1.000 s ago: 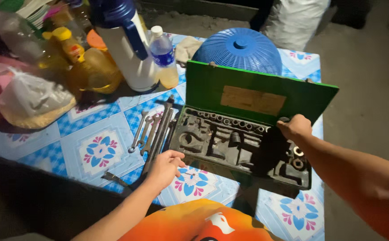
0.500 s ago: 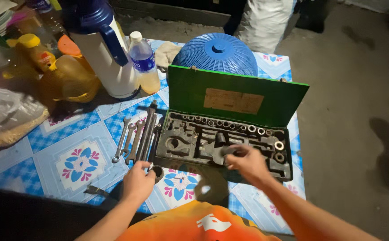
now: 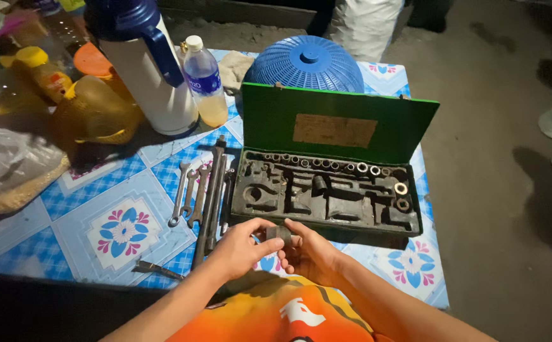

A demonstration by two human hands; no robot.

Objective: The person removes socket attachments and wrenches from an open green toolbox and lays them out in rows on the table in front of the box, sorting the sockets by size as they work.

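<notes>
**Both hands meet on a small dark socket at the counter's near edge**

At the near edge of the counter [image 3: 48,221], covered in a blue-and-white floral tile-patterned cloth, the left hand [image 3: 241,247] and the right hand [image 3: 311,253] come together just in front of the open green metal tool case [image 3: 339,126]. Between them sits a small dark cylindrical metal piece, likely a socket [image 3: 279,233]. The left thumb and fingers pinch its left end; the right fingers curl closed around its right end and underside. Both hands grip it, clear of the cloth as far as the view shows.

Handling it well, in my judgement, means keeping the piece pinched by its ends above the counter, so that a slip drops it onto the cloth and not off the edge, and turning it with the fingertips rather than the palms, since worn steel may be greasy.

Left of the case lies a row of long grey steel spanners and bars [image 3: 203,190], well apart from the hands. Behind stand a white vacuum flask with a dark blue top and handle [image 3: 146,69], a clear plastic bottle with a white cap [image 3: 203,79] and a blue domed plastic food cover [image 3: 308,63].

Much is hard to read. The right fingers hide most of the piece, so its exact shape and any opening cannot be told. The case's dark moulded tray shows a row of small sockets, but several recesses are lost in shadow. The counter's far left is blurred and cluttered.
</notes>
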